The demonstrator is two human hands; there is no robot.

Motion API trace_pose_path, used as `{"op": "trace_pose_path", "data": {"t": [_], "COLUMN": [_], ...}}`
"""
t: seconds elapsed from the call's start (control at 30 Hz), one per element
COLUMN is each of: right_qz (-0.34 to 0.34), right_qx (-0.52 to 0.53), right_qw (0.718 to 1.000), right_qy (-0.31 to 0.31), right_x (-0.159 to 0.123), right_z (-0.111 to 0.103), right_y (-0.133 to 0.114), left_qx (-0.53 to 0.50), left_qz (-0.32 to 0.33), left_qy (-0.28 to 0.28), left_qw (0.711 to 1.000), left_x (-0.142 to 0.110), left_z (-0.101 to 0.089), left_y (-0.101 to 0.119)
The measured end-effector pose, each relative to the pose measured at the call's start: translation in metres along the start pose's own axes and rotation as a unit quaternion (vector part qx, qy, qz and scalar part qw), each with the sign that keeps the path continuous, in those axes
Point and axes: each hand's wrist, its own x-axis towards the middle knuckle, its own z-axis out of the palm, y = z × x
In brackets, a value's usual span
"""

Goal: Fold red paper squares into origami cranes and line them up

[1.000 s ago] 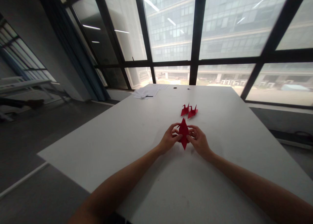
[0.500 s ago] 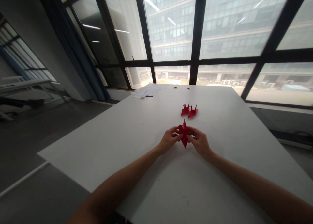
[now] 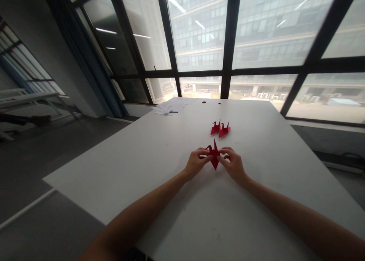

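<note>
A red origami crane [image 3: 215, 158] is held between my two hands, its tail pointing up and its bent head to the left. My left hand [image 3: 197, 161] pinches its left side between thumb and fingers. On the other side, my right hand [image 3: 232, 163] grips the paper the same way. One wing hangs toward me as a pointed triangle; the far wing is hidden. Just beyond, a folded red crane [image 3: 215, 129] and a second red crane [image 3: 224, 131] stand side by side on the white table [image 3: 154, 150].
Loose white papers [image 3: 168, 107] lie at the table's far left corner, with a dark pen [image 3: 174, 112] on them. A round black cable hole [image 3: 204, 102] is near the back edge. Large windows [image 3: 199, 29] rise behind the table.
The held crane's body has opened a little between my fingers, and its neck and tail now stand farther apart. The two cranes behind it have not moved.
</note>
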Motion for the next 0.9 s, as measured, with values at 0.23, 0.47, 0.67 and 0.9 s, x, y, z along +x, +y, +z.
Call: {"op": "trace_pose_path", "data": {"t": [0.23, 0.47, 0.67, 0.9], "right_qz": [0.039, 0.058, 0.073, 0.096], "right_qx": [0.026, 0.053, 0.075, 0.107], "right_qw": [0.998, 0.996, 0.993, 0.988], "right_qy": [-0.043, -0.049, -0.048, -0.052], "right_x": [-0.002, -0.003, -0.002, -0.003], "right_z": [0.001, 0.001, 0.001, 0.003], "right_y": [0.001, -0.003, -0.009, -0.013], "left_qx": [-0.063, -0.077, -0.081, -0.080], "left_qz": [-0.026, -0.039, -0.049, -0.068], "left_qy": [-0.029, -0.016, -0.011, -0.002], "left_qw": [0.997, 0.996, 0.995, 0.995], "left_x": [-0.003, -0.005, -0.007, -0.007], "left_z": [0.005, 0.007, 0.010, 0.011], "left_y": [-0.002, 0.000, 0.002, 0.003]}}
